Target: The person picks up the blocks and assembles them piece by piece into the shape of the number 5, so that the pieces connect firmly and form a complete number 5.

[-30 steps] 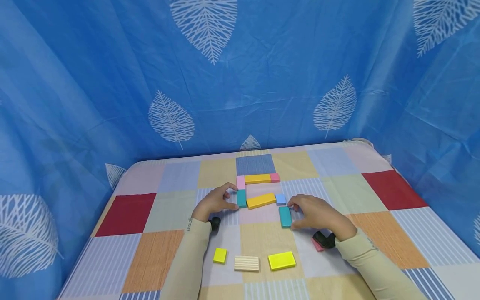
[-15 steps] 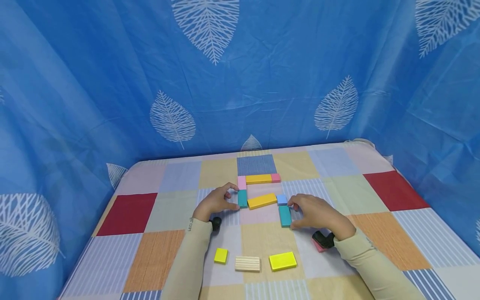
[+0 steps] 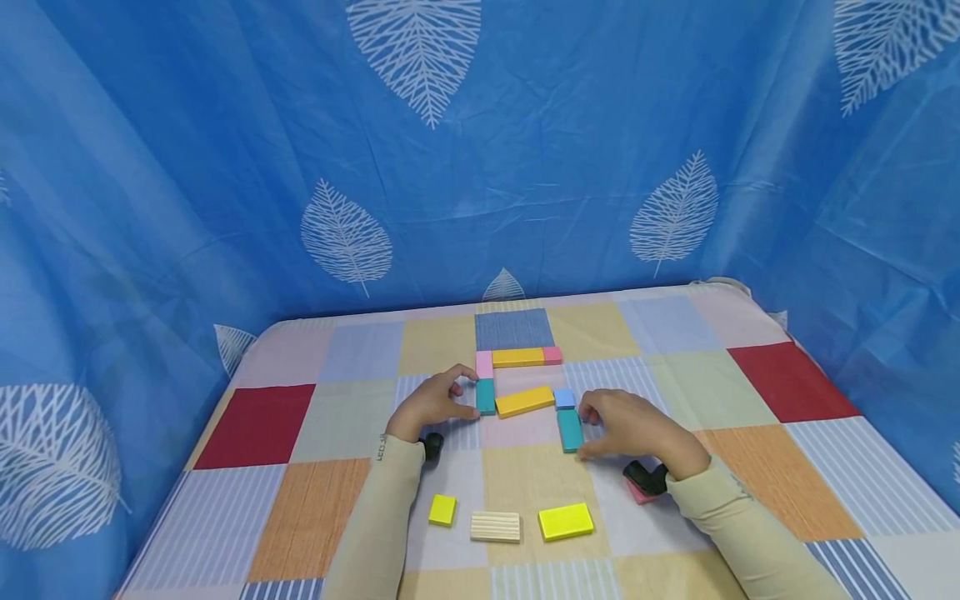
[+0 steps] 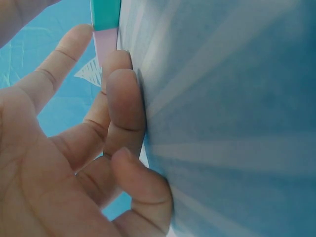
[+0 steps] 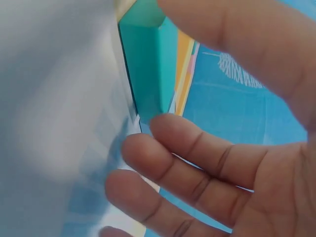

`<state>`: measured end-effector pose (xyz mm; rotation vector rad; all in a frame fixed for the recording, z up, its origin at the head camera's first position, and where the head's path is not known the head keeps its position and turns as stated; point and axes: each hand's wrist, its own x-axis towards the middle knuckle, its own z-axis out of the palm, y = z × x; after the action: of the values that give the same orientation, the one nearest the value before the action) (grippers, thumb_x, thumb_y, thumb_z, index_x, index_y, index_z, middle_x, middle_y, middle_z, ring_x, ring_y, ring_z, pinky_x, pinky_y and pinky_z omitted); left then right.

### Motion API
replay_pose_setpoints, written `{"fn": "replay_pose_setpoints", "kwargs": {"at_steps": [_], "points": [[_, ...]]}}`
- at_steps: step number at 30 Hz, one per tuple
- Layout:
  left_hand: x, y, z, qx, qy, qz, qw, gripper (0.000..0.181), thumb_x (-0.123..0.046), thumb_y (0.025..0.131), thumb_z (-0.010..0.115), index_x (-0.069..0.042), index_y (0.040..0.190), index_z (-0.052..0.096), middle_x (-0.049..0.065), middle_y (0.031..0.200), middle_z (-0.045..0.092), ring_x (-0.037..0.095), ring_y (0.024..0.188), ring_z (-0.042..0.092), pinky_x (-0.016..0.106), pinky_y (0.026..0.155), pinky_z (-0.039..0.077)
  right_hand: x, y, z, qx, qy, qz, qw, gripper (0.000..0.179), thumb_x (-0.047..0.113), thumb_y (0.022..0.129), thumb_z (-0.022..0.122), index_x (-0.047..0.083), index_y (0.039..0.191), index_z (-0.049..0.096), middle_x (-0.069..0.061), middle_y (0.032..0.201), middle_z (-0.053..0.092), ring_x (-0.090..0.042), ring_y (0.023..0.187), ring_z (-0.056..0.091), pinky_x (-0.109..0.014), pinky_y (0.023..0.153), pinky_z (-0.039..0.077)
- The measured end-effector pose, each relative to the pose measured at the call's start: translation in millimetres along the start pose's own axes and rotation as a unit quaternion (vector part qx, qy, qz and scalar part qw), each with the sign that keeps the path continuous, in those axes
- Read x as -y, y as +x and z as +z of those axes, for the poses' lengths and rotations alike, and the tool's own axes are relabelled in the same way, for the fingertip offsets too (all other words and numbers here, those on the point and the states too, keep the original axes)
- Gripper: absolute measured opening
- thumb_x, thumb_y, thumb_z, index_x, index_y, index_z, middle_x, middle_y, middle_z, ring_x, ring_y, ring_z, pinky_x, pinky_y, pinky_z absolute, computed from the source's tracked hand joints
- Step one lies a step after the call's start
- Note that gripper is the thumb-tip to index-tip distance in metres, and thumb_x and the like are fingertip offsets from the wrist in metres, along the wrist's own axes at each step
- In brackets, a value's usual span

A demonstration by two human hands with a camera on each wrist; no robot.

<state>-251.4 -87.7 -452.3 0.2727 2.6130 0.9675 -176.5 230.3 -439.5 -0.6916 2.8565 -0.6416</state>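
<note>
A patchwork cloth [image 3: 337, 417] covers the work surface, and a blue curtain [image 3: 525, 208] printed with white leaves rises behind it and along both sides. Left of the slanted orange block [image 3: 525, 402] lies the left teal block [image 3: 485, 397], end to end with a pink block [image 3: 484, 364]; beyond it, a straight orange block [image 3: 517, 357] meets a small rose block [image 3: 552, 356]; at its right end is a light blue block [image 3: 564, 399]. On its near side are a yellow square block [image 3: 442, 510], a ribbed wooden block [image 3: 495, 527] and a longer yellow block [image 3: 566, 522]. The left hand [image 3: 433, 404], to its left, is loosely spread, gripping nothing, its forefinger touching the left teal block. The right hand [image 3: 633, 429], to its right, has thumb and forefinger at the two ends of the right teal block [image 3: 570, 431], which lies to its near right; whether they pinch it I cannot tell. The head view hides both palms; the left wrist view bares one with its bent fingers, and the right wrist view shows the right teal block's side, with other fingertips [image 5: 145, 155] clear of it.
</note>
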Motion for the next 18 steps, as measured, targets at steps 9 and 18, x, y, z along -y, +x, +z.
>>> {"fn": "replay_pose_setpoints", "kwargs": {"at_steps": [9, 18], "points": [[1.8, 0.4, 1.3, -0.001, 0.000, -0.002, 1.0000, 0.056, -0.015, 0.089, 0.091, -0.020, 0.138, 0.064, 0.012, 0.118, 0.063, 0.030, 0.101, 0.057, 0.040, 0.087, 0.054, 2.7, 4.2, 4.0, 0.008, 0.013, -0.004, 0.9999, 0.041, 0.034, 0.081, 0.097, 0.014, 0.083, 0.061, 0.006, 0.075, 0.051, -0.009, 0.068, 0.043, -0.028, 0.064, 0.039], [0.4, -0.6, -0.2, 0.000, 0.000, 0.005, 1.0000, 0.056, -0.015, 0.090, 0.090, -0.019, 0.139, 0.064, 0.013, 0.117, 0.063, 0.030, 0.102, 0.057, 0.040, 0.087, 0.054, 4.3, 5.6, 3.1, 0.004, 0.013, 0.004, 0.9999, 0.039, 0.033, 0.082, 0.096, 0.014, 0.082, 0.062, 0.006, 0.073, 0.049, -0.010, 0.066, 0.042, -0.028, 0.063, 0.037]]}}
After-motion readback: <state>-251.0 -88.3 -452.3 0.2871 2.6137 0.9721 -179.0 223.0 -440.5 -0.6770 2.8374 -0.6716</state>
